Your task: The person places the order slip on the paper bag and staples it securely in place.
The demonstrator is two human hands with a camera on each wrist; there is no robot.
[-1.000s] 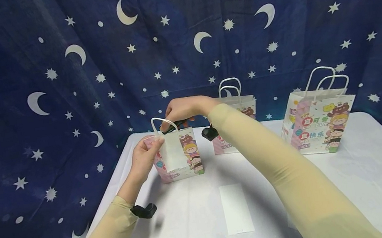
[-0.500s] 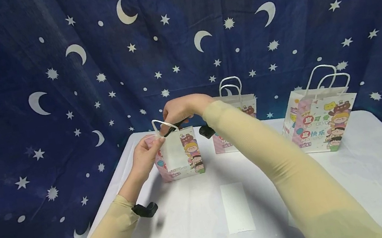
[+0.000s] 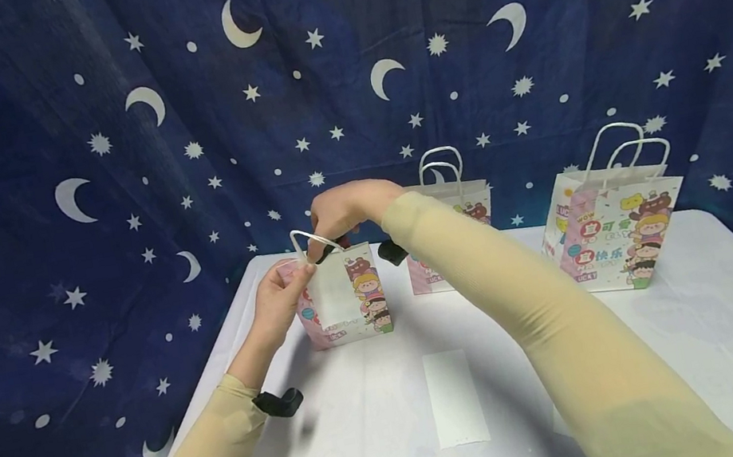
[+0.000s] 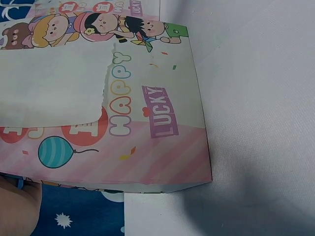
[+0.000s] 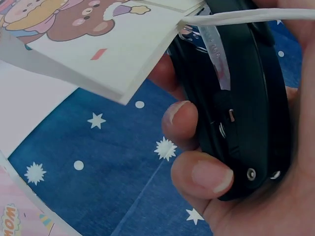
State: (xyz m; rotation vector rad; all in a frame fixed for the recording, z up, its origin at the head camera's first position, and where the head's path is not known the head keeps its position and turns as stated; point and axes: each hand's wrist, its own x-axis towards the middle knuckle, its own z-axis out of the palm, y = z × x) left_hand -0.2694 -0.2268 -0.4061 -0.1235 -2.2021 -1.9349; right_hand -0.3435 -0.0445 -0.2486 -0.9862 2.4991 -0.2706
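Observation:
A small printed paper gift bag (image 3: 368, 293) stands upright on the table's left part, a blank white paper strip (image 4: 49, 86) lying flat over its front. At the bag's upper left corner my left hand (image 3: 274, 296) pinches the strip and bag edge between thumb and fingers. My right hand (image 3: 354, 208), reaching over from the right, grips a black stapler (image 5: 258, 108) with its fingers curled round it. The stapler's front end straddles the bag's top edge, close by the white twisted handle (image 3: 312, 231). My right hand hides part of the stapler in the head view.
Behind my right forearm stands a second gift bag (image 3: 475, 198), partly covered by the arm. A third gift bag (image 3: 622, 234) is at the right. Another blank paper strip (image 3: 455, 400) lies on the white table (image 3: 370, 422), and a starry blue curtain (image 3: 339, 63) hangs behind.
My right hand has shifted slightly left and turned a little with the stapler, so less of it shows. My left hand stays on the bag's corner.

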